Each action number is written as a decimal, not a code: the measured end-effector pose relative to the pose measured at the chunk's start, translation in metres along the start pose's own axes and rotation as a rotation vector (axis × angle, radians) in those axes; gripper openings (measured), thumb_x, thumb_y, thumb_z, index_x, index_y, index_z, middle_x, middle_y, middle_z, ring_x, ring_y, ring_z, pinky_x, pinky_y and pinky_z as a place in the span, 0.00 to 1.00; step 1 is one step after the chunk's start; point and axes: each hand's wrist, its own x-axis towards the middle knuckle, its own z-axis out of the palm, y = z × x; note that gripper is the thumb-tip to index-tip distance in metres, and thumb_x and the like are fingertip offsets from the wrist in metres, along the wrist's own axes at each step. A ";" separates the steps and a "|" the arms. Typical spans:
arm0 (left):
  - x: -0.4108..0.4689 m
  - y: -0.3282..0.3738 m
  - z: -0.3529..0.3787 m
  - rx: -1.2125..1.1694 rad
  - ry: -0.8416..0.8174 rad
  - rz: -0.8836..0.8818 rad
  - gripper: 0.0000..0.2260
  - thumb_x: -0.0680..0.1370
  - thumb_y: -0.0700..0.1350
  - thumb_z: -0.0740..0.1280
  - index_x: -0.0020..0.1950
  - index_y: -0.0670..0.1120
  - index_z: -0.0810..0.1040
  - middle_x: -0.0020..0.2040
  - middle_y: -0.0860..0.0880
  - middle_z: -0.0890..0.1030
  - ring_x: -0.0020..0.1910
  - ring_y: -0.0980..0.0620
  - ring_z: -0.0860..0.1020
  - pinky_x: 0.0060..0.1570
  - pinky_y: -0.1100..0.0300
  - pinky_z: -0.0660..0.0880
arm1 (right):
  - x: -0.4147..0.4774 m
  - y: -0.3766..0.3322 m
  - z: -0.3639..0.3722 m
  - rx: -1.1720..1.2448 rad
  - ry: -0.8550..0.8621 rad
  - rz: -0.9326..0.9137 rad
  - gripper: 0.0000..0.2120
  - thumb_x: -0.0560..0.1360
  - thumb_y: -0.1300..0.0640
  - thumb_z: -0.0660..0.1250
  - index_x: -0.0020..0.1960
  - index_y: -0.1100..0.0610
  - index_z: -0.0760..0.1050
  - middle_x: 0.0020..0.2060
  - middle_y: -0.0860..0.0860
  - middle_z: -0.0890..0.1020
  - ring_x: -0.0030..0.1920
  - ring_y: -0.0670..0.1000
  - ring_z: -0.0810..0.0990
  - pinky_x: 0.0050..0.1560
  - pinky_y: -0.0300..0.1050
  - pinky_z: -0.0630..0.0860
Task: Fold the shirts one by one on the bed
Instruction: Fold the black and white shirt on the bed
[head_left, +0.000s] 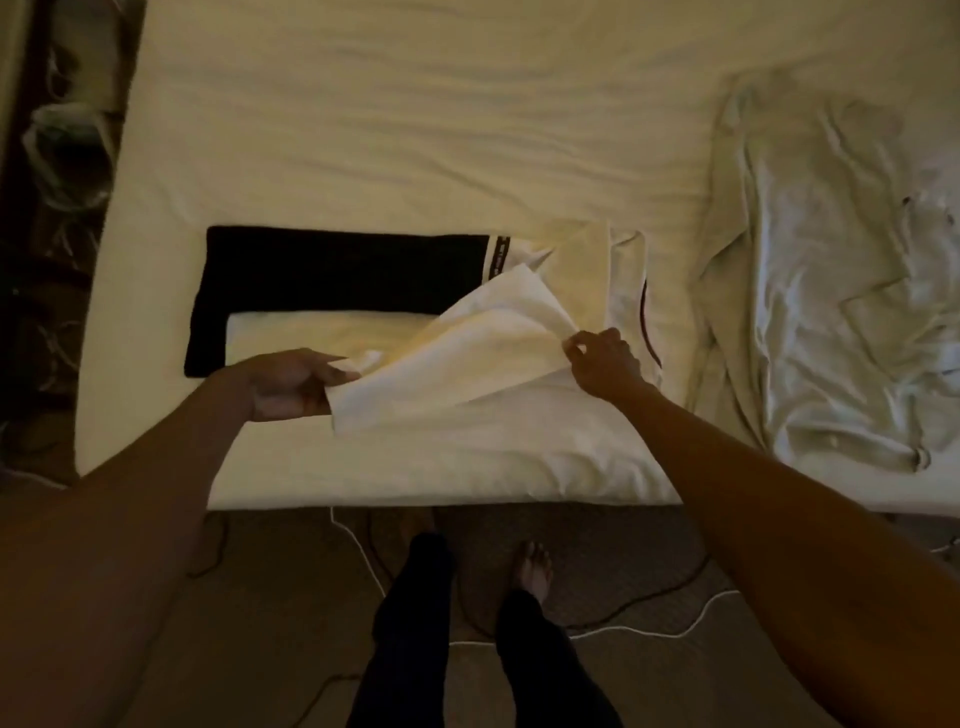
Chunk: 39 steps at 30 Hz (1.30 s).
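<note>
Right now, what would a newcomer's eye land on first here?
Two hands hold up a flap of the white shirt near the front edge of the bed: the left hand grips its near corner, the right hand pinches its right edge. A flat black cloth lies behind, and a crumpled pile of pale garments sits at the right.

A brownish floor (270, 597) fills the 6 o'clock area. A white cable (613, 630) snakes over it from 6 toward 4 o'clock, close to a thinner dark cable (649, 596). The person's legs (410, 623), in dark trousers, stand there with one bare foot (535, 569) showing. Between 9 and 10 o'clock, pale crumpled plastic (67, 130) lies on a dark strip, too dim to identify.
</note>
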 end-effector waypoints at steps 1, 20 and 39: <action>-0.002 -0.015 -0.002 -0.029 0.016 -0.014 0.23 0.72 0.35 0.64 0.68 0.35 0.72 0.59 0.40 0.81 0.53 0.43 0.82 0.46 0.53 0.83 | -0.004 0.005 0.006 -0.004 -0.028 -0.030 0.17 0.82 0.47 0.57 0.66 0.52 0.75 0.63 0.62 0.71 0.64 0.65 0.72 0.64 0.57 0.69; 0.064 -0.055 0.050 0.938 0.817 0.290 0.10 0.77 0.46 0.69 0.56 0.44 0.77 0.54 0.42 0.79 0.53 0.37 0.77 0.49 0.51 0.73 | 0.020 0.027 -0.019 0.503 0.297 0.142 0.16 0.78 0.50 0.64 0.62 0.57 0.73 0.58 0.57 0.80 0.60 0.59 0.78 0.57 0.48 0.72; 0.245 0.126 0.132 1.206 0.527 0.775 0.12 0.82 0.53 0.65 0.57 0.45 0.78 0.56 0.42 0.77 0.53 0.40 0.76 0.44 0.53 0.69 | 0.166 0.014 -0.064 0.690 0.577 0.250 0.14 0.80 0.49 0.64 0.53 0.59 0.78 0.51 0.55 0.82 0.55 0.55 0.79 0.50 0.42 0.70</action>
